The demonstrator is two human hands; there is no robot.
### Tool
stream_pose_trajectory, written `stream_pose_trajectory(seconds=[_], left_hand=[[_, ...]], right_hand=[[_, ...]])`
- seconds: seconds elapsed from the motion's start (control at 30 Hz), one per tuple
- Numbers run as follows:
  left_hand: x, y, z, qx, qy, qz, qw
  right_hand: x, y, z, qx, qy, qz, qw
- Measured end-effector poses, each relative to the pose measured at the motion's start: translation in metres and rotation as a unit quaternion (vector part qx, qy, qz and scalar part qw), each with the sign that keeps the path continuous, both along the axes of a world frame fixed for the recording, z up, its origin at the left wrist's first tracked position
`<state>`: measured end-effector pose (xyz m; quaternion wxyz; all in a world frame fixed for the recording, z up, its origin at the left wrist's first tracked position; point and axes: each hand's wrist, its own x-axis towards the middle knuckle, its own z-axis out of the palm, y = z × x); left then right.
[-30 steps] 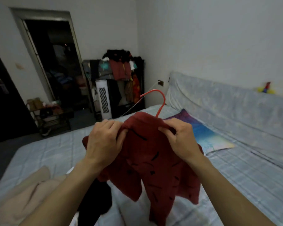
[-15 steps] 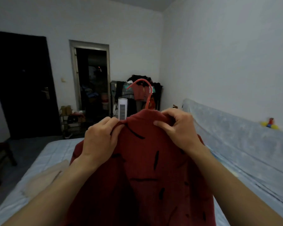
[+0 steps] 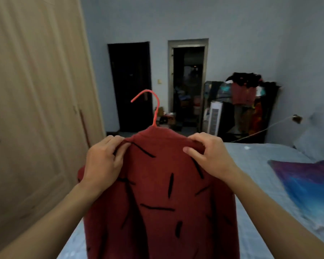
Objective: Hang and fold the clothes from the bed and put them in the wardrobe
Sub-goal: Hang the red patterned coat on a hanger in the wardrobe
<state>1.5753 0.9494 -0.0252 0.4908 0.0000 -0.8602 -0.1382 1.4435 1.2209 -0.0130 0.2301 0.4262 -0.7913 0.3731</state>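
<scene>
A dark red garment (image 3: 163,199) with black dash marks hangs in front of me on an orange-red hanger (image 3: 153,107), whose hook sticks up above the collar. My left hand (image 3: 103,163) grips the left shoulder of the garment and my right hand (image 3: 209,156) grips the right shoulder, both at chest height. The beige wardrobe (image 3: 36,101) stands close on the left with its doors closed. The bed (image 3: 260,165) lies below and to the right; other clothes on it are out of view.
A purple-blue pillow (image 3: 307,186) lies on the bed at right. Ahead are a black closed door (image 3: 131,85), an open doorway (image 3: 187,83), a white tower fan (image 3: 214,118) and a clothes-laden rack (image 3: 245,101) against the far wall.
My view has swung left from the bed's head towards the wardrobe. The garment on its hanger was lifted off the bed and stays gripped at both shoulders.
</scene>
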Motion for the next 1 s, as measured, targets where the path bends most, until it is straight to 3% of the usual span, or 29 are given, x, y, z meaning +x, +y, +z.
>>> stream_pose_trajectory(seconds=[0.33, 0.7, 1.0], left_hand=[[0.134, -0.070, 0.029, -0.004, 0.032, 0.158, 0.987], [0.303, -0.175, 0.047, -0.035, -0.024, 0.178, 0.983], [0.445, -0.265, 0.046, -0.044, -0.010, 0.241, 0.970]], right_hand=[[0.047, -0.114, 0.013, -0.118, 0.021, 0.112, 0.987], [0.163, -0.261, 0.060, -0.042, 0.025, 0.330, 0.943], [0.314, -0.421, 0.079, -0.036, 0.065, 0.410, 0.909]])
